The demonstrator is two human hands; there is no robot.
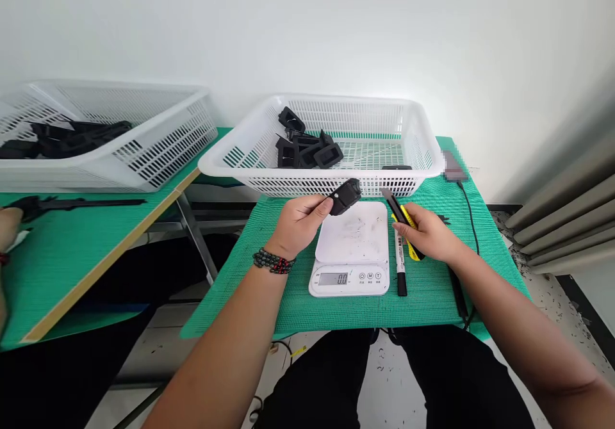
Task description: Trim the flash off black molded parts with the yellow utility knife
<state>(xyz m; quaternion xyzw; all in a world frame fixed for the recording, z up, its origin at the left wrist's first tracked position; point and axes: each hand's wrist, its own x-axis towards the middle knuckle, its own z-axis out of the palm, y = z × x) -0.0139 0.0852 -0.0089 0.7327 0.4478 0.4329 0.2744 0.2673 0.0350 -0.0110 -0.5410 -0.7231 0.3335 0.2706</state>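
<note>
My left hand (pixel 300 223) is closed on one end of a black plastic part (pixel 346 197), raised above the back of a white digital scale (pixel 353 240). The scale's display reads 0.0, and small dark shavings lie on its plate. In my right hand (pixel 425 229) is a yellow and black utility knife (pixel 406 224), its blade end pointing up and left towards the basket. Just under the knife lies a white marker with a black cap (pixel 401 269), right of the scale. My fingers partly hide the knife and the part.
A white basket (pixel 250 171) behind the scale holds several black frame-like parts (pixel 312 144). Another white basket (pixel 163 134) with black parts stands on the left table, where a co-worker's hand (pixel 9 224) shows. A dark cable (pixel 471 214) runs along the right side.
</note>
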